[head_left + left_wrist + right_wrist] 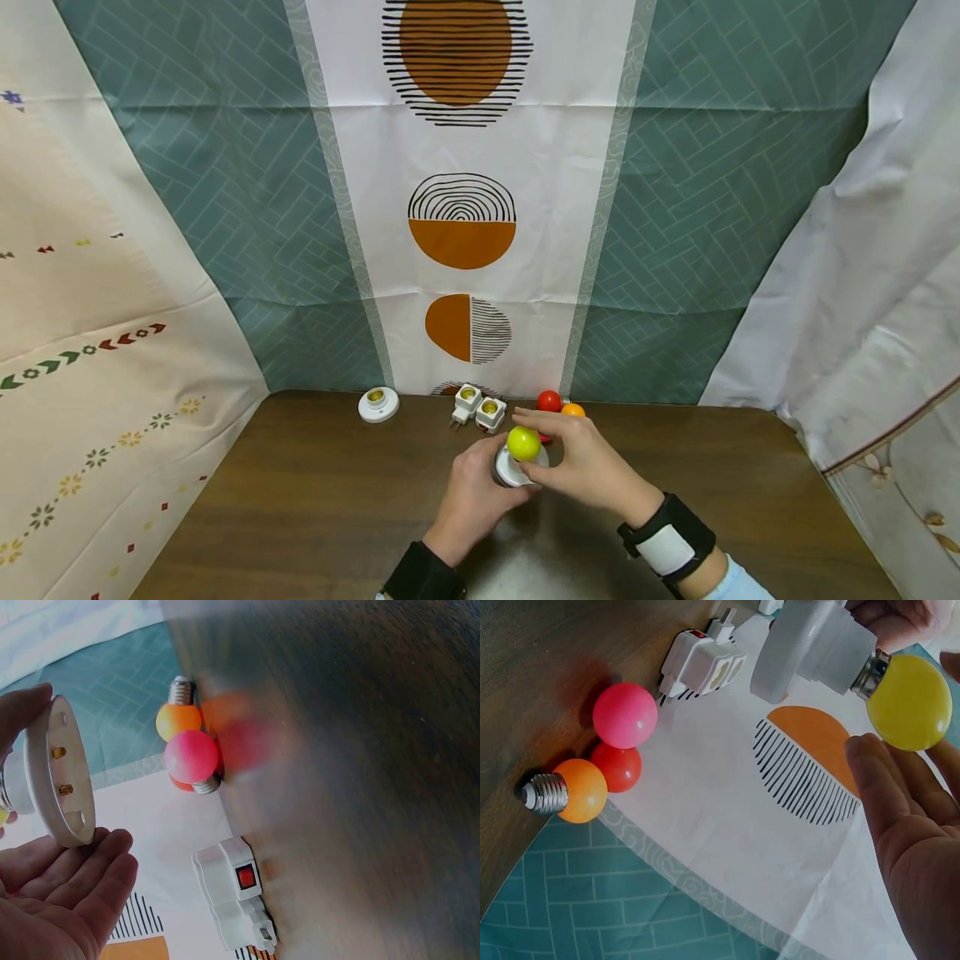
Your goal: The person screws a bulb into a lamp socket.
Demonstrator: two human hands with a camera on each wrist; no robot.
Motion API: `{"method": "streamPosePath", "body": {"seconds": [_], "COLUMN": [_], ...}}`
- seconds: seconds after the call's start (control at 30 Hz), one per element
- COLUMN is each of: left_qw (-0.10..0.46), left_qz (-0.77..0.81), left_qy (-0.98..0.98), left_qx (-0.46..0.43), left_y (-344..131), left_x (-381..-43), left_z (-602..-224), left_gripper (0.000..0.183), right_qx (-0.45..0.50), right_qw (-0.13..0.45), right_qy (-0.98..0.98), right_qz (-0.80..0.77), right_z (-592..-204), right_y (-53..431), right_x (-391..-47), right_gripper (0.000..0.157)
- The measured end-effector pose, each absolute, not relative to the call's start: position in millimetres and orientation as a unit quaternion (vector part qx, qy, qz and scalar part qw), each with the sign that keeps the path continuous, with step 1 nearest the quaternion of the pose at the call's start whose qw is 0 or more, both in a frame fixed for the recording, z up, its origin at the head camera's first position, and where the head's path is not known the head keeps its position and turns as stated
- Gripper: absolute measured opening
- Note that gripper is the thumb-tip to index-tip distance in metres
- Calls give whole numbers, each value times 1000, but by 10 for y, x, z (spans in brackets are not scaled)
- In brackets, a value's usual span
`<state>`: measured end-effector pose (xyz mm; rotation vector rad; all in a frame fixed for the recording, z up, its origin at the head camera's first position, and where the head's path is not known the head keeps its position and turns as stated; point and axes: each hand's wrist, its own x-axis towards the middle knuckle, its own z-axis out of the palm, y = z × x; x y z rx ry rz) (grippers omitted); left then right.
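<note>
My left hand grips a round white bulb holder by its rim, fingers on one side and thumb on the other. In the left wrist view the underside of the bulb holder faces the camera, showing two brass screws. A yellow light bulb stands in the holder's socket. Part of its metal screw base still shows between the socket and the yellow bulb in the right wrist view. My right hand holds the yellow bulb, with thumb and fingers on opposite sides of it.
Behind the hands lie a red bulb, an orange bulb and a pink bulb. Two white plug-in sockets sit at the table's back edge. Another white bulb holder stands farther left. A patterned cloth hangs behind the table.
</note>
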<state>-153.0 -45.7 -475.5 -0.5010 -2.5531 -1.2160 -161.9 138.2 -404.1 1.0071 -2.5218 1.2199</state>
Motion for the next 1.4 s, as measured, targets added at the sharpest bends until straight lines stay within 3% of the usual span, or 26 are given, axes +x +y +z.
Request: {"method": "streamPosePath", "body": {"seconds": [0.23,0.7,1.0,1.4], "left_qw": [134,132,126,124], "left_qz": [-421,-430,-431,-425], "left_qy": [-881,-876,-877,-881], "left_qx": [-171,-171,-169,-164], "left_y": [-460,-469,-473,-470], "left_x": [-1515,-1513,-1502,-1504], "left_z": [-4765,-4772,-4765,-4762], "left_gripper": [66,67,68,69], "right_qx": [337,267,279,325], "right_qw": [50,121,90,56], "right_qy": [-831,-855,-848,-840], "right_qz": [440,427,442,432], "right_z": [-4038,-4064,-4079,-4043], "right_y": [1358,1305,1306,1332], "right_x": [-1602,-1592,-1593,-1609], "right_gripper": [52,43,59,51]}}
